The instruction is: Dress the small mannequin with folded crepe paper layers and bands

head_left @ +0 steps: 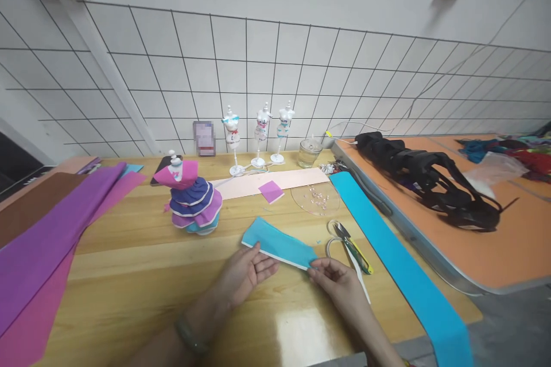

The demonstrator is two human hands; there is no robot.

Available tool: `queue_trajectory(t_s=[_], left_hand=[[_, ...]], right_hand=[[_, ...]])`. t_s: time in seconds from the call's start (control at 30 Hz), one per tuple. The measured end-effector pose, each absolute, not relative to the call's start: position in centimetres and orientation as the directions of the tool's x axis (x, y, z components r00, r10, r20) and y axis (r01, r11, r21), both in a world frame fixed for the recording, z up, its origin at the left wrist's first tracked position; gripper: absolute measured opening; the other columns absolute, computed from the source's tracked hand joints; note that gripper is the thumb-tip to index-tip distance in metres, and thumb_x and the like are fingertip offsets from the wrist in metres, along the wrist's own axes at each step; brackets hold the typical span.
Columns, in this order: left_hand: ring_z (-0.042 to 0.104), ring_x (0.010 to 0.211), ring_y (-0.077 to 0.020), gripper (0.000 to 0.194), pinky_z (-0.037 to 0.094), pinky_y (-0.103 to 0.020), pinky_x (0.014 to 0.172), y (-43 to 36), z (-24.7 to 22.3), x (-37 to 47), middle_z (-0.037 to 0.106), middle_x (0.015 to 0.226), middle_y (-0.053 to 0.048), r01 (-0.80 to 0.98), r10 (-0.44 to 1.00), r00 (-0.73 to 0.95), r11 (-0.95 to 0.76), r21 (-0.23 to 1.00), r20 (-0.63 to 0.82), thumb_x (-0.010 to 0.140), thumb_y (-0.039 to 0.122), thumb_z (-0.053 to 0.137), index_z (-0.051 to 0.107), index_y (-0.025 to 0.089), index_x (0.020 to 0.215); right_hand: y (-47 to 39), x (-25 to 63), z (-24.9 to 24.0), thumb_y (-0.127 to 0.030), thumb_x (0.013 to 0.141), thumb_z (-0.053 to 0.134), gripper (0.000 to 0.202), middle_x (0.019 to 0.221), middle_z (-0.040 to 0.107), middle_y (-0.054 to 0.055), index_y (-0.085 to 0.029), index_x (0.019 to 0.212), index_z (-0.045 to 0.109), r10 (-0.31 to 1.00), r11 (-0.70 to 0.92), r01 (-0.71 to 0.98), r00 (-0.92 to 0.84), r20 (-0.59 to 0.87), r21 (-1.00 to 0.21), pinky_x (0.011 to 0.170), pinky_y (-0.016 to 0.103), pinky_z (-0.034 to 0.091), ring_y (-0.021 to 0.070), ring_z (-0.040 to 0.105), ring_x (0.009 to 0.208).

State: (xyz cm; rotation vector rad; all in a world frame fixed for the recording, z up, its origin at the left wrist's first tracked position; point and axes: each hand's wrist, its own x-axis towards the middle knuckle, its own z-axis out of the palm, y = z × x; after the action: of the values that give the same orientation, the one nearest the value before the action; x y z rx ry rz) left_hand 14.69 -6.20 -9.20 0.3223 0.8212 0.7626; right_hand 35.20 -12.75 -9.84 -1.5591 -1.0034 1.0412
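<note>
On the wooden table (pixel 129 275), a white-edged blue piece (pixel 279 242) was held near the front between both hands. Its right end was pinched between the thumb and forefinger of the right hand (pixel 336 282). By the left hand (pixel 251 272), the near edge was touched with the thumb, the other fingers being curled loosely below; whether it was pinched there could not be told. A purple square (pixel 271 191) was seen lying beyond, near a ruffled dress (pixel 196 203).
</note>
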Motion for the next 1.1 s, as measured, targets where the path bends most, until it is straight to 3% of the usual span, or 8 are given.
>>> queue_trajectory(t_s=[0.2, 0.37, 0.47, 0.57, 0.67, 0.77, 0.87, 1.1], left_hand=[[0.069, 0.092, -0.0216, 0.009, 0.049, -0.036, 0.091, -6.6, -8.9, 13.9, 0.072, 0.097, -0.013, -0.456, 0.728, 0.399, 0.685, 0.569, -0.557, 0.091, 0.021, 0.05, 0.053, 0.014, 0.096], [0.069, 0.09, -0.0214, 0.014, 0.052, -0.032, 0.083, -7.3, -8.6, 11.8, 0.07, 0.094, -0.015, -0.294, 0.714, 0.37, 0.697, 0.654, -0.595, 0.088, 0.023, 0.054, 0.055, 0.011, 0.095], [0.069, 0.076, -0.0214, 0.028, 0.054, -0.035, 0.072, -7.7, -8.6, 10.1, 0.069, 0.086, -0.012, 0.007, 0.783, 0.219, 0.596, 0.803, -0.583, 0.084, 0.03, 0.057, 0.053, 0.011, 0.105], [0.065, 0.07, -0.0225, 0.043, 0.053, -0.042, 0.07, -8.0, -9.1, 9.0, 0.065, 0.081, -0.007, 0.498, 0.984, -0.009, 0.159, 0.852, -0.178, 0.083, 0.036, 0.056, 0.049, 0.014, 0.119], [0.063, 0.091, -0.026, 0.032, 0.05, -0.047, 0.085, -8.5, -9.8, 9.6, 0.067, 0.095, -0.011, 0.703, 0.917, 0.291, -0.397, 0.589, 0.271, 0.086, 0.028, 0.05, 0.057, 0.015, 0.115], [0.048, 0.123, -0.0278, 0.036, 0.044, -0.045, 0.1, -9.1, -10.4, 11.7, 0.059, 0.125, -0.014, 0.582, 0.694, 0.655, -0.716, 0.386, 0.299, 0.088, 0.027, 0.05, 0.054, 0.014, 0.122], [0.029, 0.137, -0.0293, 0.055, 0.039, -0.045, 0.106, -9.3, -10.7, 13.5, 0.041, 0.144, -0.015, 0.554, 0.621, 0.768, -0.767, 0.325, 0.155, 0.089, 0.04, 0.051, 0.042, 0.01, 0.135], [0.021, 0.14, -0.029, 0.061, 0.025, -0.049, 0.113, -9.2, -11.2, 13.9, 0.029, 0.151, -0.012, 0.546, 0.594, 0.804, -0.76, 0.351, 0.036, 0.09, 0.056, 0.037, 0.039, 0.019, 0.139]], right_hand=[[-12.3, 34.8, -9.1, -0.06, 0.054, 0.076, 0.047, 0.057, 0.062, 0.002, -0.017, 0.072, 0.067, 0.954, -0.214, 0.065, 0.229, -0.194, -0.975, 0.055, 0.028, 0.049, 0.0164, 0.059, 0.055], [-12.5, 35.0, -10.5, -0.057, 0.064, 0.07, 0.043, 0.059, 0.061, 0.002, -0.016, 0.075, 0.066, 0.961, -0.231, 0.069, 0.173, -0.216, -0.971, 0.052, 0.027, 0.047, 0.0156, 0.057, 0.054], [-12.6, 35.5, -11.1, -0.052, 0.073, 0.063, 0.037, 0.06, 0.061, 0.002, -0.016, 0.081, 0.068, 0.973, -0.217, 0.22, 0.131, -0.191, -0.951, 0.052, 0.028, 0.045, 0.0158, 0.055, 0.054], [-12.8, 36.0, -10.9, -0.044, 0.079, 0.058, 0.031, 0.077, 0.065, 0.006, -0.018, 0.089, 0.071, 0.994, -0.109, 0.448, 0.048, -0.098, -0.887, 0.065, 0.031, 0.048, 0.0196, 0.06, 0.069], [-13.2, 36.3, -10.2, -0.037, 0.085, 0.051, 0.029, 0.099, 0.062, 0.008, -0.02, 0.101, 0.069, 0.998, -0.014, 0.617, -0.043, -0.051, -0.787, 0.079, 0.034, 0.048, 0.0219, 0.061, 0.088], [-13.8, 36.2, -9.7, -0.032, 0.088, 0.047, 0.032, 0.106, 0.057, 0.01, -0.019, 0.111, 0.065, 0.997, 0.023, 0.732, -0.067, -0.039, -0.681, 0.082, 0.034, 0.048, 0.0217, 0.06, 0.094], [-14.2, 35.8, -9.8, -0.028, 0.091, 0.042, 0.031, 0.102, 0.056, 0.011, -0.018, 0.109, 0.065, 0.995, 0.089, 0.798, -0.098, 0.016, -0.597, 0.081, 0.034, 0.049, 0.0215, 0.061, 0.093], [-14.6, 35.5, -10.8, -0.022, 0.095, 0.037, 0.031, 0.102, 0.056, 0.013, -0.018, 0.1, 0.068, 0.965, 0.225, 0.894, -0.149, 0.216, -0.388, 0.071, 0.033, 0.051, 0.0219, 0.062, 0.087]])
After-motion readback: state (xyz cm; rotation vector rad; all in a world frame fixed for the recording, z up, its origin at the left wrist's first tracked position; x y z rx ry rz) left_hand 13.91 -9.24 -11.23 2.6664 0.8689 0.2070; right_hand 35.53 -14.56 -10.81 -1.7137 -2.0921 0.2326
